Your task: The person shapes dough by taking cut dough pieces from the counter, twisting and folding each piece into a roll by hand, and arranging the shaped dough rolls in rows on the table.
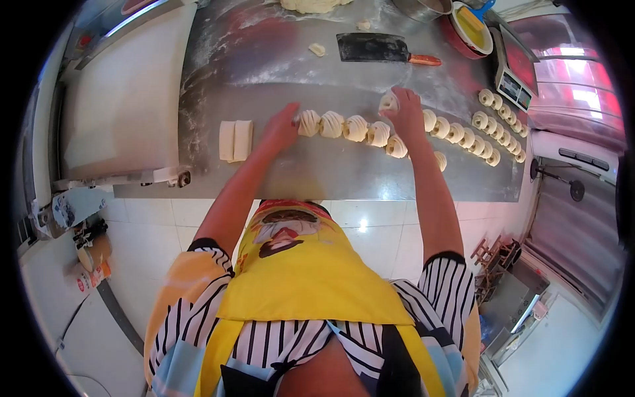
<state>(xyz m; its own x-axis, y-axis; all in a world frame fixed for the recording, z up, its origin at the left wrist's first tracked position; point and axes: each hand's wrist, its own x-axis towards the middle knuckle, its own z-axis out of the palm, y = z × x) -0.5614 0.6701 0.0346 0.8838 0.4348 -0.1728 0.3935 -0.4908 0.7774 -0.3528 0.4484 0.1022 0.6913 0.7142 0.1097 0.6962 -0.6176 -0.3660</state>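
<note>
My right hand (406, 118) is closed around a twisted dough roll (389, 101), held just behind a row of similar rolls. At the left end of that row, my left hand (283, 127) is beside a pleated dough roll (308, 124). Its fingers are parted with nothing between them; I cannot tell whether they touch that roll. Left of this hand lie two flat dough strips (236, 140), side by side. Another dough roll (395, 146) sits below my right wrist, and my right forearm partly hides the rolls near it.
A cleaver (374, 48) with a red handle lies on the floured steel table (278, 175). More shaped rolls (479, 143) stand in rows at right, near a digital scale (513, 74). A bowl (472, 30) holds yellow liquid and a brush. A dough machine (119, 112) borders the left side.
</note>
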